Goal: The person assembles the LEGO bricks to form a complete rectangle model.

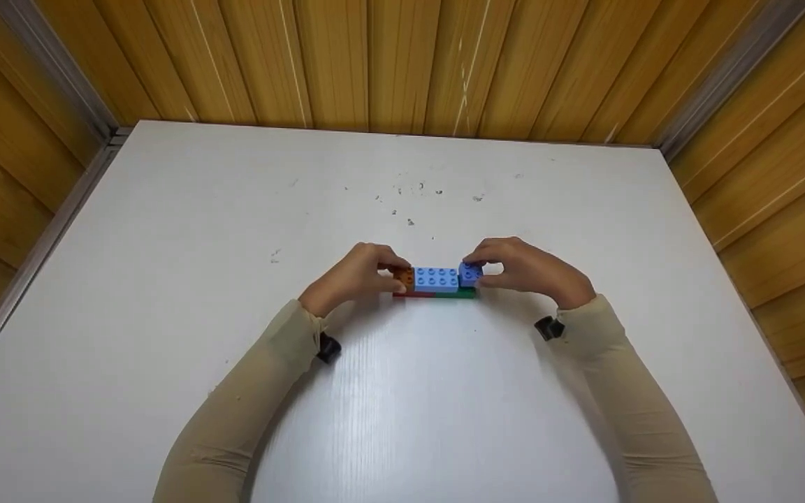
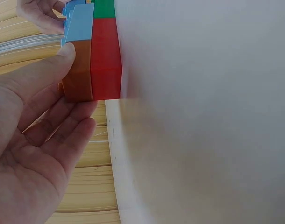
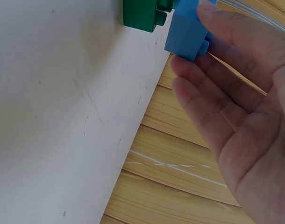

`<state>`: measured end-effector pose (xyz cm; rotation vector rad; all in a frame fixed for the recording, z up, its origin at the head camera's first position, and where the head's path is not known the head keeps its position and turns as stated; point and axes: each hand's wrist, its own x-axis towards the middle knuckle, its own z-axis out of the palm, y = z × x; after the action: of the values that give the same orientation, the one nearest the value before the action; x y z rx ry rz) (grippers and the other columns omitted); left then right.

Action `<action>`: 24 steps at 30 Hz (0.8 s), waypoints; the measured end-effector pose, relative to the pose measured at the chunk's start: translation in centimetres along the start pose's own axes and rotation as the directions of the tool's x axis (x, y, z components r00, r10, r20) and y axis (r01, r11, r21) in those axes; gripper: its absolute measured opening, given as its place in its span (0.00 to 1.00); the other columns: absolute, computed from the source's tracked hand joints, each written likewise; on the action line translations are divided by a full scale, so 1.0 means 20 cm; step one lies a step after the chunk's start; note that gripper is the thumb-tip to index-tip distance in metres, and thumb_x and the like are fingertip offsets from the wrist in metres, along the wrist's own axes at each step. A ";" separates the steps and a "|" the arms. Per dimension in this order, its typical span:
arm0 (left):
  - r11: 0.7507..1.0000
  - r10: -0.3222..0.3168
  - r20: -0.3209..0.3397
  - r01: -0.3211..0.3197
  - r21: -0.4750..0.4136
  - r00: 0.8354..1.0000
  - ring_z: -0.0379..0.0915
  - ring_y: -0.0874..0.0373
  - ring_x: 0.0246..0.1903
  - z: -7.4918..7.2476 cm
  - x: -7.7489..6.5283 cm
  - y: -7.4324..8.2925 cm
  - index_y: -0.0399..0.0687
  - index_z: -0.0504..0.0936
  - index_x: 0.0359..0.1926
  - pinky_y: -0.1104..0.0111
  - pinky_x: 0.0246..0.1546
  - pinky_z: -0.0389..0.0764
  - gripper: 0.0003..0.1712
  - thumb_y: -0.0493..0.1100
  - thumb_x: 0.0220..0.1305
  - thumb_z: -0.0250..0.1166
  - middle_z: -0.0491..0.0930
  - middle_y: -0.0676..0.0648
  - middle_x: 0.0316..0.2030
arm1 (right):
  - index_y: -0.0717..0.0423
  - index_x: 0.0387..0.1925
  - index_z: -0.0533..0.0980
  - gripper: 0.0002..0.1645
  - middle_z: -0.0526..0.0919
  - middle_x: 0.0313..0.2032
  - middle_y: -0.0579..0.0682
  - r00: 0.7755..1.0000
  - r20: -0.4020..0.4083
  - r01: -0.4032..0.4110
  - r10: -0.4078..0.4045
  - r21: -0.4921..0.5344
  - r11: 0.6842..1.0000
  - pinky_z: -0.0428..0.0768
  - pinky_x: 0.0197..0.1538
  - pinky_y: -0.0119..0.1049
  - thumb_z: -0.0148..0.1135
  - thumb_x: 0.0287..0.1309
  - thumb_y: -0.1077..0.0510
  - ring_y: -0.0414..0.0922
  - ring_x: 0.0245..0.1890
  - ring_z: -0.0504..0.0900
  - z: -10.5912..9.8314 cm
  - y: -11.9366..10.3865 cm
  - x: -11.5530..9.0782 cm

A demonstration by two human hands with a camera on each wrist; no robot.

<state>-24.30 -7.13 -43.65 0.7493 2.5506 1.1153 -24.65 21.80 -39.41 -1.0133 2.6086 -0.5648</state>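
Observation:
A low row of toy building bricks lies on the white table. Its lower layer is a red brick (image 2: 106, 60) and a green brick (image 3: 138, 15) end to end. On top sit an orange-brown brick (image 2: 78, 70) and a light blue brick (image 1: 436, 281). My left hand (image 1: 360, 274) pinches the orange-brown brick at the row's left end, thumb on the near side. With thumb and fingers, my right hand (image 1: 532, 271) holds a darker blue brick (image 3: 185, 33) over the green brick's right end. In the right wrist view, a gap shows between this blue brick and the green studs.
The white table (image 1: 402, 391) carries small dark scuff marks (image 1: 409, 222) beyond the bricks. Wood-look panel walls (image 1: 402, 63) stand behind it and at both sides, with grey metal strips at the corners. A black wrist camera sits on each beige sleeve (image 1: 612, 349).

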 end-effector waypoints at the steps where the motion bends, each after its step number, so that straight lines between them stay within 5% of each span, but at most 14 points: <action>1: 1.000 0.002 0.000 -0.002 -0.003 1.000 0.78 0.55 0.44 0.00 0.00 0.00 0.43 0.84 0.51 0.63 0.49 0.79 0.21 0.39 0.54 0.72 0.84 0.45 0.44 | 0.59 0.55 0.78 0.24 0.82 0.49 0.54 1.000 0.003 0.001 -0.001 0.000 1.000 0.78 0.56 0.48 0.68 0.55 0.61 0.51 0.50 0.79 0.00 0.00 0.00; 24: 1.000 -0.011 0.000 0.011 -0.015 1.000 0.76 0.54 0.43 0.00 -0.01 0.00 0.44 0.84 0.52 0.65 0.47 0.77 0.21 0.40 0.55 0.72 0.84 0.46 0.44 | 0.59 0.54 0.79 0.24 0.82 0.49 0.53 1.000 0.029 0.002 -0.001 -0.019 1.000 0.77 0.57 0.48 0.68 0.55 0.61 0.51 0.52 0.80 0.02 -0.03 0.01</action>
<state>-24.17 -7.31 -43.64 0.7313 2.5404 1.1294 -24.29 21.12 -39.47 -1.0214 2.5926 -0.5231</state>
